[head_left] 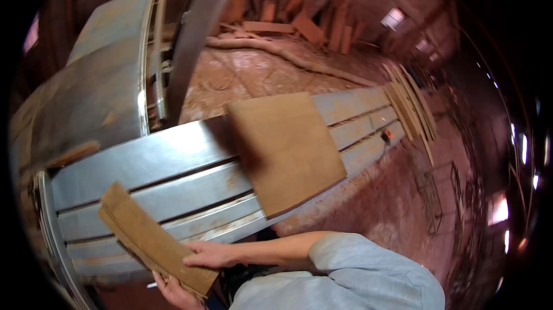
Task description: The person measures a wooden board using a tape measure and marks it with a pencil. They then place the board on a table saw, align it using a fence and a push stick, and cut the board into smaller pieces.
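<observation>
A short wooden board (155, 241) slants over the near left part of a slotted metal machine table (155, 189). A groove or step runs along one long edge of it. My left hand (175, 294) is closed on the board's near lower edge, and a small white stick (151, 285) shows beside its fingers; I cannot tell what it is. Across the near right edge of the same board lies my right hand (210, 254), fingers closed over it. Farther right, a wide flat wooden panel (294, 149) rests across the table slots.
Several wooden strips (412, 103) lie across the table's far right end, near a small orange-and-black object (386, 135). A dark metal post (201, 33) rises at the table's far side. Behind it is a large metal plate (98, 74). Wood pieces (311, 28) lean at the back.
</observation>
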Available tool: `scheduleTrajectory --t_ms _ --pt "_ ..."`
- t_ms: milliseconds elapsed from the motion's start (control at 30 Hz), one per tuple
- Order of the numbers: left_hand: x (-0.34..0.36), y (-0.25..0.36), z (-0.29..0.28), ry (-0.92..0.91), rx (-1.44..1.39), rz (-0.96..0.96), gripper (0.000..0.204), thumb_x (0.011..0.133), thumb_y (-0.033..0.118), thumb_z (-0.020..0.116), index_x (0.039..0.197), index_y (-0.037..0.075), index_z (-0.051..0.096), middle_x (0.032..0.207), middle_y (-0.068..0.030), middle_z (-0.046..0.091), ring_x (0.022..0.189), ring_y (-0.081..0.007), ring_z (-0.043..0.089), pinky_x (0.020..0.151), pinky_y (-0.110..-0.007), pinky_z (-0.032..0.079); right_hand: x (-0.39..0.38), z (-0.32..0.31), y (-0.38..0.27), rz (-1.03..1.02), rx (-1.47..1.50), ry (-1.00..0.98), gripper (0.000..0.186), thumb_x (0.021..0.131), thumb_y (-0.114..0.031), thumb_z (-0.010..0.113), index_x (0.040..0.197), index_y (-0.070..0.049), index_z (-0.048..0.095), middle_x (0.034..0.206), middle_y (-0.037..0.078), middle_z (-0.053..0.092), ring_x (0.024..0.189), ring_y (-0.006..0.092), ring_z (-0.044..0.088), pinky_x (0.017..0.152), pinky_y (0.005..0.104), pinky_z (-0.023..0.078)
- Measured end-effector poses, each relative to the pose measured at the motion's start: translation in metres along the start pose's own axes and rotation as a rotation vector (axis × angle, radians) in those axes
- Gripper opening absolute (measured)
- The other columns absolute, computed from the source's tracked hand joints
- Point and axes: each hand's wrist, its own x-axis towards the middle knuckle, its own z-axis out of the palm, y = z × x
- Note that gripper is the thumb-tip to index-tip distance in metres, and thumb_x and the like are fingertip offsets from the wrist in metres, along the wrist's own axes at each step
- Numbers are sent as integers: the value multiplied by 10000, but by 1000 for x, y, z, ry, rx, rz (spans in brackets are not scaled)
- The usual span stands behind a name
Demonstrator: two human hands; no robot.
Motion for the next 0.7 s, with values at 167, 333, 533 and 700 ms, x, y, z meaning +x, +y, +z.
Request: scheduleTrajectory --t_ms 167,333,533,700 --pt "-31 -22 64 -141 -189 -5 521 1012 54 478 1512 -54 379 1454 -195 508 1286 -276 545 1074 -397 460 -87 -32 -11 -271 17 143 576 1032 -161 527 1557 4 354 1448 105 535 1305 159 480 1115 330 394" --pt "-75 2 197 -307 -82 -20 486 1037 36 483 1514 -34 423 1386 -138 568 1206 -229 593 1018 -334 480 -211 -102 -40 -299 237 420 652 1004 -239 616 1526 65 369 1395 157 576 1253 190 534 1083 341 431" --pt "-74 -62 224 -372 555 38 537 941 12 597 1466 -32 494 1321 -174 612 1161 -253 635 980 -355 507 -404 -240 -80 -336 -216 1154 575 1007 -194 633 1446 119 433 1310 210 637 1169 191 607 1010 330 492" --pt "-93 -70 262 -475 704 187 584 877 9 613 1441 -72 483 1298 -247 620 1186 -347 630 1013 -403 493 -526 -364 -25 -342 -95 1375 353 1005 -207 617 1282 11 613 1136 83 702 985 149 650 850 329 529"
